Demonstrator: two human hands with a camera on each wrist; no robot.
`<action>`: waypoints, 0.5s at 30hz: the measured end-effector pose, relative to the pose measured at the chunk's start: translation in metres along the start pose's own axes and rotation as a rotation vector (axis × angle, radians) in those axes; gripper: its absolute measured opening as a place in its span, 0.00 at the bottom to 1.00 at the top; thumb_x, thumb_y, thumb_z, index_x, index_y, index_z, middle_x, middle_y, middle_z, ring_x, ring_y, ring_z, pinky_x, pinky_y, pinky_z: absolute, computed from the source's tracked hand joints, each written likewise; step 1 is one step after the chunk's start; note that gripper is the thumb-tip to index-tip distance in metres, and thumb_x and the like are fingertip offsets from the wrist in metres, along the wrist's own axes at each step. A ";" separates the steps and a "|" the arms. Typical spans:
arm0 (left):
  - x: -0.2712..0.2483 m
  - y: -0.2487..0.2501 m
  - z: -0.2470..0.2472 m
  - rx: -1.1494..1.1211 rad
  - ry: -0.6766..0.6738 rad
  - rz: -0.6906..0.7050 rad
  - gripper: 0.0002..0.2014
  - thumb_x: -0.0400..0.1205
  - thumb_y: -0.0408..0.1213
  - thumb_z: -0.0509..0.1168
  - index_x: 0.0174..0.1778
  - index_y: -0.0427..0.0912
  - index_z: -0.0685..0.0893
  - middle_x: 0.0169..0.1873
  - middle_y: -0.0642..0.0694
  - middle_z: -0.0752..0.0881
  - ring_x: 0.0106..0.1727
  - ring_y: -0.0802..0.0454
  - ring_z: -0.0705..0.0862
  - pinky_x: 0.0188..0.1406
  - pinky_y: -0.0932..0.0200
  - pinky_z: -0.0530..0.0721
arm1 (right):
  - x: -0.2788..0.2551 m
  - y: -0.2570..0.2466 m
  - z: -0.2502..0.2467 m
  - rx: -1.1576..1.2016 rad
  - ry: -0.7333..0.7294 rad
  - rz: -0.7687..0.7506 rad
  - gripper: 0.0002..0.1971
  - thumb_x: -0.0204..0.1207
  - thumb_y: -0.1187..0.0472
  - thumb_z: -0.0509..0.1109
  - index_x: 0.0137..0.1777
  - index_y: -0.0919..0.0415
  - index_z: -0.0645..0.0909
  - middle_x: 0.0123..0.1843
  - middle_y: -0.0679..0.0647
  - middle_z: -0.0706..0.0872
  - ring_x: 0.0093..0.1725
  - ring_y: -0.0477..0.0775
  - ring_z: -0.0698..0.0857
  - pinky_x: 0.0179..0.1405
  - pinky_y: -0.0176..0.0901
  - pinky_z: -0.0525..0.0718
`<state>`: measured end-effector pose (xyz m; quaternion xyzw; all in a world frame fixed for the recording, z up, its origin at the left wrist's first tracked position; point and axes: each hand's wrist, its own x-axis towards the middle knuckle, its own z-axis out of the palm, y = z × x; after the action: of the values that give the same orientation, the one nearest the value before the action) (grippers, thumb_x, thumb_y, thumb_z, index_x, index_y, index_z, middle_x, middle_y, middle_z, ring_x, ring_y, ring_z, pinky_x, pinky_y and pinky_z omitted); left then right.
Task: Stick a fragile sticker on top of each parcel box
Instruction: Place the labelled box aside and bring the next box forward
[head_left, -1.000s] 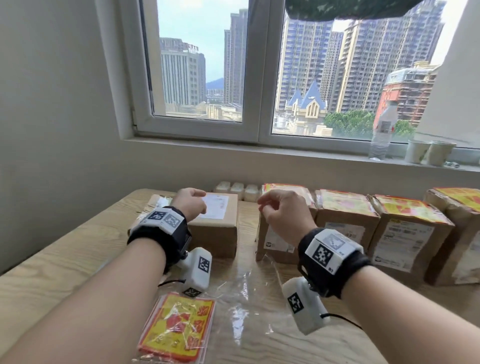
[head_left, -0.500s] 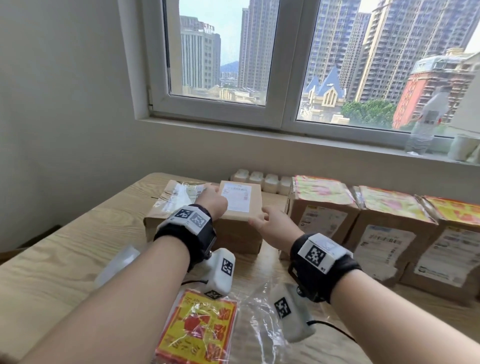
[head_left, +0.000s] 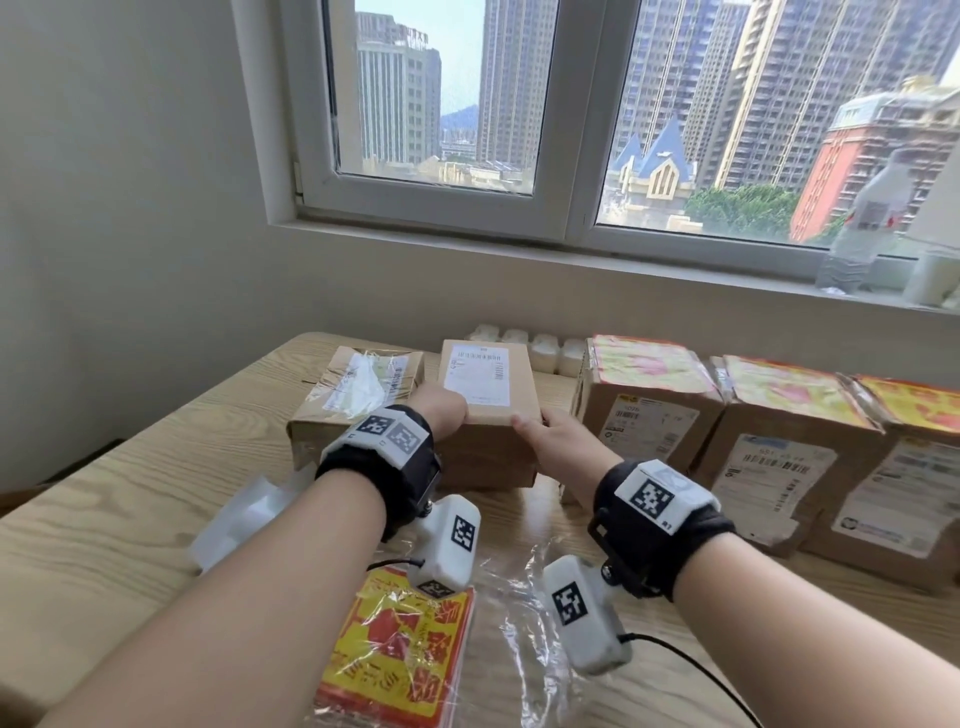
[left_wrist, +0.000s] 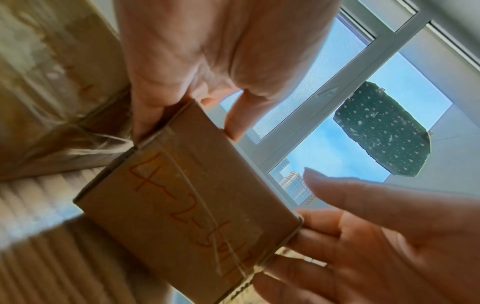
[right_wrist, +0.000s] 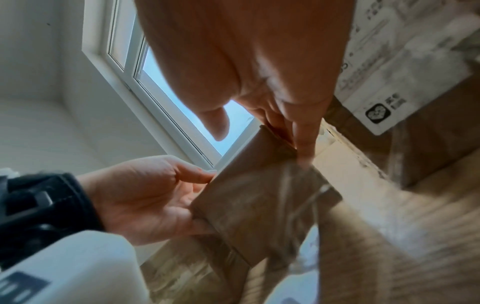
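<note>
Box (head_left: 485, 395) near bench (head_left: 104, 519) far edge, clamped between left hand (head_left: 441, 415) and right hand (head_left: 553, 441) fingers; right hand newly gripping its right side.

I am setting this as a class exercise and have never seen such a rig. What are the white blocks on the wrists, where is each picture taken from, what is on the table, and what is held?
No machine works here: a person uses two bare hands. The white blocks are small cameras strapped under each wrist. One picture comes from a camera on the head, looking down; the other two look along each hand.

On the pale wooden table stand brown cardboard parcels; those on the right already carry a yellow and red sticker on top. A stack of yellow and red fragile stickers lies nearest the person.

The left hand and the right hand grip, between them, a small brown cardboard box with a white label, which bears no sticker yet.
</note>
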<state>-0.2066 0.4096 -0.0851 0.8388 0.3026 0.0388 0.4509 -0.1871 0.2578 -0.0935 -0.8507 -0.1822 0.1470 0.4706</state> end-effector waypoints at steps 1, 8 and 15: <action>-0.006 0.002 -0.004 -0.030 0.001 -0.003 0.01 0.81 0.29 0.60 0.45 0.36 0.76 0.65 0.30 0.80 0.67 0.35 0.79 0.50 0.53 0.77 | -0.003 -0.002 -0.001 0.007 0.002 -0.011 0.22 0.82 0.48 0.60 0.69 0.60 0.76 0.61 0.55 0.85 0.58 0.56 0.84 0.61 0.58 0.84; -0.032 0.006 -0.033 -0.395 0.021 0.048 0.36 0.58 0.26 0.68 0.66 0.32 0.75 0.60 0.35 0.84 0.59 0.36 0.83 0.63 0.41 0.82 | -0.033 -0.027 -0.015 0.048 0.017 -0.105 0.20 0.83 0.58 0.64 0.72 0.65 0.71 0.64 0.57 0.83 0.62 0.56 0.83 0.64 0.54 0.83; -0.066 0.009 -0.071 -0.649 -0.010 0.114 0.58 0.43 0.25 0.72 0.76 0.45 0.68 0.60 0.40 0.84 0.58 0.38 0.84 0.51 0.34 0.85 | -0.075 -0.054 -0.037 0.106 0.084 -0.204 0.26 0.77 0.64 0.71 0.73 0.61 0.68 0.65 0.56 0.79 0.61 0.53 0.81 0.56 0.46 0.84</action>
<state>-0.2800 0.4219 -0.0225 0.6670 0.2248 0.1543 0.6934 -0.2476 0.2229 -0.0223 -0.8070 -0.2401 0.0718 0.5347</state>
